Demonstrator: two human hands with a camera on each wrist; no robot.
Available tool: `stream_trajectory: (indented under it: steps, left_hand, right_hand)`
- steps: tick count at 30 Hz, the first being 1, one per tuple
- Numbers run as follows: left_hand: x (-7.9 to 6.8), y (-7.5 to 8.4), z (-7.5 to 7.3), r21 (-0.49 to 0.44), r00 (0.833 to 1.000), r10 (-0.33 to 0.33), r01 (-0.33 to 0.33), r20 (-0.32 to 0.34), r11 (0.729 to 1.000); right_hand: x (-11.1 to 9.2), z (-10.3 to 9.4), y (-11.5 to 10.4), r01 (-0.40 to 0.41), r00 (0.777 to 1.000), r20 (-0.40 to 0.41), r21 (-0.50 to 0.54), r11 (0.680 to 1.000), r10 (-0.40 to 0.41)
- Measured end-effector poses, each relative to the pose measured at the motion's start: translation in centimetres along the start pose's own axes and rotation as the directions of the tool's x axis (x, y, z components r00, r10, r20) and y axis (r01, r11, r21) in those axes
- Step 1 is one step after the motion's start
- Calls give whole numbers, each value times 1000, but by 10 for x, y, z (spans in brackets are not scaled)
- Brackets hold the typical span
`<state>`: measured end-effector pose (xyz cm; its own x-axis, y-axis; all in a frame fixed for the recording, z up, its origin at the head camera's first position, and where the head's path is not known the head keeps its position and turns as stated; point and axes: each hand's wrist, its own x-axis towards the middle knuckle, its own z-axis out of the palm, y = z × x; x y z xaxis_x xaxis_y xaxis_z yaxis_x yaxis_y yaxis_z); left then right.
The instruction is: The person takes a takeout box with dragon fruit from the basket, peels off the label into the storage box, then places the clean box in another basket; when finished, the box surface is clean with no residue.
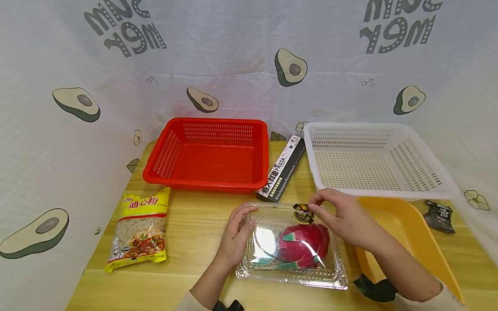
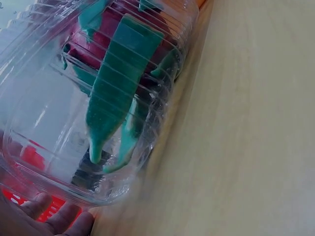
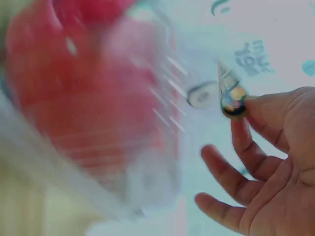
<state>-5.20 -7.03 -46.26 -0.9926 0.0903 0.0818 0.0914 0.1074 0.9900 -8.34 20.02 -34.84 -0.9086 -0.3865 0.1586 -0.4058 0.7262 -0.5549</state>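
A clear plastic clamshell box [image 1: 292,278] lies on the wooden table in front of me, its lid down over a red dragon fruit [image 1: 303,246] with green leaf tips. My left hand [image 1: 234,237] holds the box at its far left corner; in the left wrist view its fingers [image 2: 64,216] show past the box's end. Between right thumb and index finger, my right hand [image 1: 348,218] pinches a black-and-gold sticker [image 1: 303,213] at the lid's far edge. The right wrist view shows part of the sticker [image 3: 233,98] between those fingertips, the other fingers spread.
Behind the box stand a red basket [image 1: 218,185] and a white basket [image 1: 383,192], with a black-and-white pasta box [image 1: 281,170] between them. Left lies a yellow bag of macaroni [image 1: 140,229]. A yellow basket [image 1: 428,259] and a small black packet [image 1: 439,217] sit right.
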Motion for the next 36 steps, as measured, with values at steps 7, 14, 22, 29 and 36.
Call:
stream_trajectory:
  steps: [7, 14, 22, 29, 36]
  left_hand:
    - [1, 1, 0, 0, 1000, 22, -22, -1, 1000]
    - [0, 0, 0, -13, 1000, 28, -28, -6, 1000]
    - [0, -1, 1, -11, 1000, 23, -23, -2, 1000]
    - [0, 0, 0, 4, 1000, 24, -24, -4, 1000]
    - [0, -1, 0, -3, 1000, 25, -25, 1, 1000]
  right_hand:
    - [-20, -37, 24, -77, 997, -9, -116, 990, 77]
    - [-44, -64, 63, -228, 965, 80, -205, 952, 249]
    - [-69, -76, 101, -367, 888, 194, -246, 897, 417]
    - [-82, -69, 126, -397, 838, 285, -270, 877, 466]
    - [-85, -68, 135, -367, 867, 230, -305, 879, 442]
